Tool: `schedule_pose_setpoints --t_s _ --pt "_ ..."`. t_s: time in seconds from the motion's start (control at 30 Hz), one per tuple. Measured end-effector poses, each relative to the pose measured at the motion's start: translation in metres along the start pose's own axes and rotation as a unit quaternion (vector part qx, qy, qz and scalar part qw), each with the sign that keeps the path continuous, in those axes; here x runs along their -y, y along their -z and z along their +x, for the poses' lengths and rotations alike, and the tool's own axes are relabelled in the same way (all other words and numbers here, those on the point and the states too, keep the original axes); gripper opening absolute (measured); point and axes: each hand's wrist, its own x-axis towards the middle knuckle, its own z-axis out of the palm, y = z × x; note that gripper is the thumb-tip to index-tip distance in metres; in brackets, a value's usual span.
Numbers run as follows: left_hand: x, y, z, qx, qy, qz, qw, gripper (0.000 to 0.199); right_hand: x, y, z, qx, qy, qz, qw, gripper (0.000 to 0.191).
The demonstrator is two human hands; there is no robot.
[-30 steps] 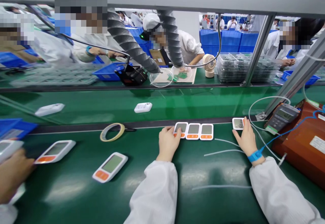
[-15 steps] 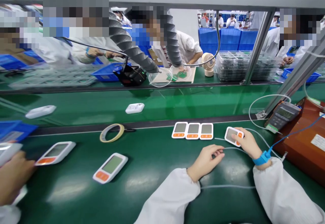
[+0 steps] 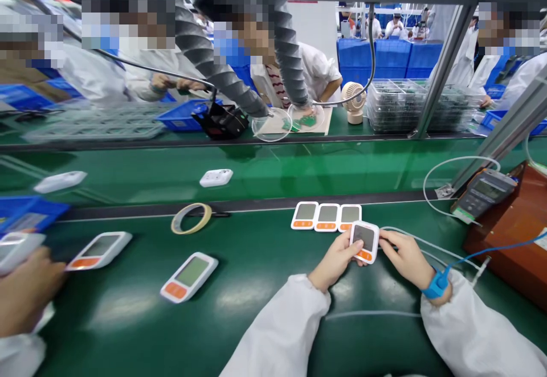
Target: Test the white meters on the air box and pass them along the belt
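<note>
- The meter is gripped by the left hand; its edges are best supported.
- The right hand is half closed; its grip cannot be told.

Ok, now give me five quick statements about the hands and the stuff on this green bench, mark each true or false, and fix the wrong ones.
1. The left hand holds a device with its screen towards the camera. True.
2. The blue strap is on the left wrist. False: the blue strap is on the wrist of the right hand.
3. Three white devices lie side by side in a row beyond the left hand. True.
4. The tape roll lies to the right of that row. False: the tape roll lies to its left.
5. The fan is black. False: the fan is beige.
</note>
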Motion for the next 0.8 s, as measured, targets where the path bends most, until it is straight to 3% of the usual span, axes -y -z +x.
schedule_pose_setpoints --t_s 0.17,0.3,0.47,0.57,0.63,0.7,0.8 --pt "-0.002 -0.001 -0.002 0.017 0.008 0.014 1.0 0.048 -0.005 0.0 0.001 0.004 0.046 -0.119 0.992 0.025" --pt "-0.006 -0.002 -0.001 0.008 0.013 0.035 0.999 0.053 -0.008 0.001 0.002 -0.007 0.056 -0.264 0.963 0.021" --pt "-0.019 0.009 0.001 -0.031 -0.02 0.039 0.999 0.059 -0.016 0.0 0.004 -0.001 0.034 -0.248 0.968 0.023" --pt "-0.029 0.028 0.0 -0.127 -0.101 0.044 0.986 0.074 -0.019 -0.003 0.005 0.022 0.012 -0.239 0.971 0.027" --pt "-0.036 0.047 -0.002 -0.22 -0.167 0.058 0.959 0.085 -0.02 -0.005 0.005 0.031 0.004 -0.244 0.969 0.022" --pt "-0.042 0.071 -0.004 -0.319 -0.228 0.079 0.916 0.087 -0.019 -0.008 0.003 0.042 -0.003 -0.25 0.967 0.02" --pt "-0.047 0.112 -0.009 -0.473 -0.271 0.137 0.827 0.069 -0.019 -0.01 0.002 0.053 -0.006 -0.256 0.965 0.022"
